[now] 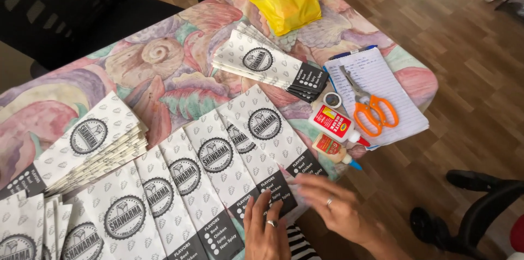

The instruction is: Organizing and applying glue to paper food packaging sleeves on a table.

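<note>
At the bottom centre of the frame, the left hand lies flat with spread fingers, pinning the fanned row of printed paper sleeves, while the blurred right hand hovers open, gripping nothing, over their dark ends.

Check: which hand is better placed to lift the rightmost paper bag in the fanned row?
Right, probably. The right hand already lies over the dark bottom edge of the rightmost paper bag. The left hand rests on the neighbouring bag, further in.
</note>
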